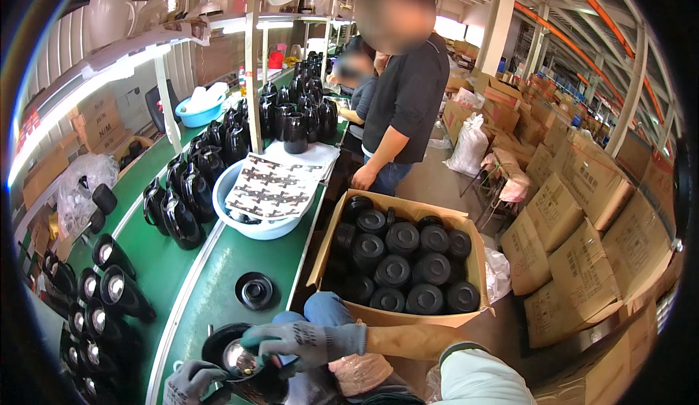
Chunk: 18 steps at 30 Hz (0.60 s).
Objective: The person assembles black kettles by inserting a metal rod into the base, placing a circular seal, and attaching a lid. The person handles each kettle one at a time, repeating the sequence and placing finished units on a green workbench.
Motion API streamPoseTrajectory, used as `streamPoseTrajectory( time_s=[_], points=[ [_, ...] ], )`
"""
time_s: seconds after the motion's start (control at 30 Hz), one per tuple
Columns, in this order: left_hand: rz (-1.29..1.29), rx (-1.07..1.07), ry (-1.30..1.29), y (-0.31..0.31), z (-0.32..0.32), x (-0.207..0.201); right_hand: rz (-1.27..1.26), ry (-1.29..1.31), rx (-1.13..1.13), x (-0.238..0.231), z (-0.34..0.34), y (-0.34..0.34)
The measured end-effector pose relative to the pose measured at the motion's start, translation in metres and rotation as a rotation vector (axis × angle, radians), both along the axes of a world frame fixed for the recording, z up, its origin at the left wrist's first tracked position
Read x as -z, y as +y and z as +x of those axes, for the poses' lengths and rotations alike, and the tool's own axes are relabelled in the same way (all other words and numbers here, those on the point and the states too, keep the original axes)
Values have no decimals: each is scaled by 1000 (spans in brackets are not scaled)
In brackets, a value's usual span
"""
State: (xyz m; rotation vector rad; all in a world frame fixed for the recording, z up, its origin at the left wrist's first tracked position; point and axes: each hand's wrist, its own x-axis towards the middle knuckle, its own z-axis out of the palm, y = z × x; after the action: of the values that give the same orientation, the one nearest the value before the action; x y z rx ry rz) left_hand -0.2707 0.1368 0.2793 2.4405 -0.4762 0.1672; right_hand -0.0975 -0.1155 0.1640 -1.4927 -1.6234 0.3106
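A black jug-shaped kettle body point(269, 389) with a shiny metal inside is tilted at the lower edge, its round opening facing up toward me. My left hand point(191, 383), in a grey glove, is closed on its left side. My right hand point(302, 343), in a grey glove with dark green fingertips, bends over the rim at the opening, its fingers curled. Whether a small part is also between those fingers is hidden. Just beyond lies a round black cap-like part point(255, 291), with a raised ring at its centre, on the green bench point(218, 277).
An open carton point(408, 317) of round black parts stands right of the bench. A light blue basin point(266, 230) carries printed sheets point(273, 186). Black jugs point(182, 215) line the bench, with metal-lined ones point(116, 288) at left. A person point(408, 92) stands beyond the carton; stacked boxes point(582, 259) fill the right.
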Motion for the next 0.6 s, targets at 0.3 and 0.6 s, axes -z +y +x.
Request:
streamPoseTrajectory(
  time_s=[0.3, 0.6],
  points=[
    [-396, -631, -39, -20, -107, 176, 242, 538, 419, -17, -67, -64],
    [-877, -635, 197, -25, -77, 219, 5, 346, 346, -18, -81, -35]
  ],
)
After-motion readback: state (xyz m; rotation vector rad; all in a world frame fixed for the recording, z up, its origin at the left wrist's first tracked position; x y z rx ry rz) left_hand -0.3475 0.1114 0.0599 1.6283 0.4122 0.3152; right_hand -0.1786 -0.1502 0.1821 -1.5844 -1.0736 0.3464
